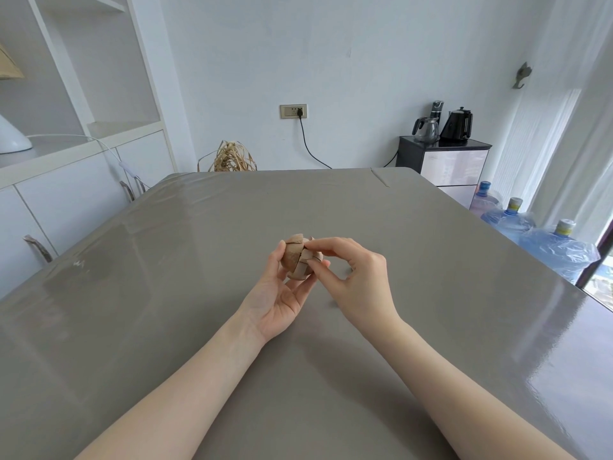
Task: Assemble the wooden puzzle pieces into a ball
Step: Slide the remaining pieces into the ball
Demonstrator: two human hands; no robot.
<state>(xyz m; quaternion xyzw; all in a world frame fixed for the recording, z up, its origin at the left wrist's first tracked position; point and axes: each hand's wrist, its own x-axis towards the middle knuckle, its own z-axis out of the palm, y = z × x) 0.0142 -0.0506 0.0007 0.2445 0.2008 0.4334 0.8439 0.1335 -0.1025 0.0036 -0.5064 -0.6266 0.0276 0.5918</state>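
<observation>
A partly built wooden ball (297,257) is held in the air above the middle of a grey table (199,327), between two bare hands. The left hand (280,295) is turned palm up beneath it, and the ball is cradled at the fingertips rather than in the palm: the thumb is curled up against the ball's left side, and the other fingers are curled under and behind it. Seams between the joined pieces can be seen across the ball's top and front.

The right hand (351,273) is brought in from the right, knuckles up. A pale wooden piece (315,255) at the ball's right side is pinched between its thumb and forefinger; the remaining fingers are loosely curled behind. Whether this piece is fully seated in the ball cannot be told, as it is partly hidden by the fingertips.

Both forearms are stretched out over the table from the near edge. Against the far wall, a socket (293,111) with a black cable is seen, and two kettles (442,126) are set on a small cabinet. Water bottles (530,237) are grouped at the right.
</observation>
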